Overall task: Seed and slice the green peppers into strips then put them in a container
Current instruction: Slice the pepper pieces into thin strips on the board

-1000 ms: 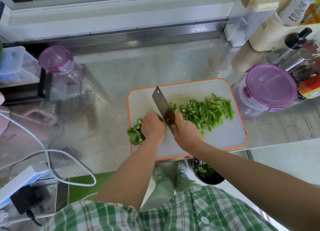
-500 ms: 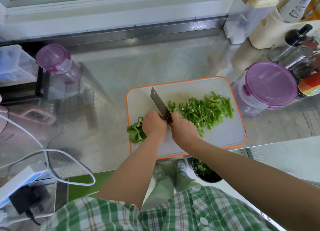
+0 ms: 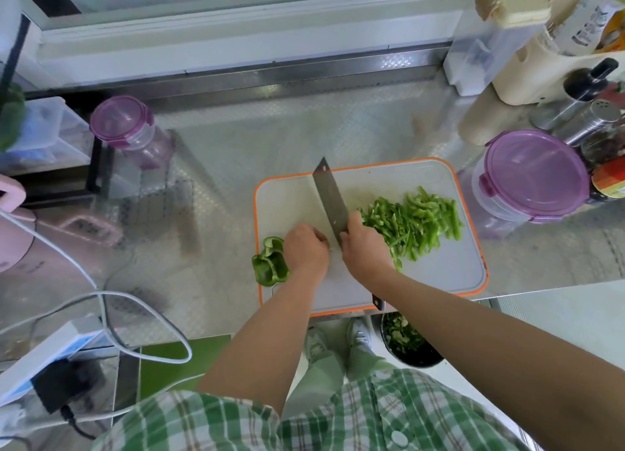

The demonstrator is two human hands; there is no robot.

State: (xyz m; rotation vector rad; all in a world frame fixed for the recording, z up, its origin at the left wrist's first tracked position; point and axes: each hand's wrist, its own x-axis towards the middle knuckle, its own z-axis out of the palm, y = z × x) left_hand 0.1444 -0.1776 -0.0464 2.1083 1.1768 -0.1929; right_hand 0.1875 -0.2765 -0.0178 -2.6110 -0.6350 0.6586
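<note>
Knuckles down, our left hand (image 3: 306, 247) curls over a dark green pepper half (image 3: 269, 261) at the eight o'clock edge of the white, orange-rimmed cutting board (image 3: 439, 274). We cannot see what its fingertips pin beside the blade. Just right of it, our right hand (image 3: 365, 252) grips a broad steel cleaver (image 3: 329, 197) whose tip points to eleven o'clock. A heap of light green pepper strips (image 3: 416, 220) lies at two o'clock from the hands. A clear round container with a purple lid (image 3: 534, 176) stands off the board at three o'clock, lid on. At five o'clock, below the counter, a dark bowl (image 3: 411, 347) holds green scraps.
</note>
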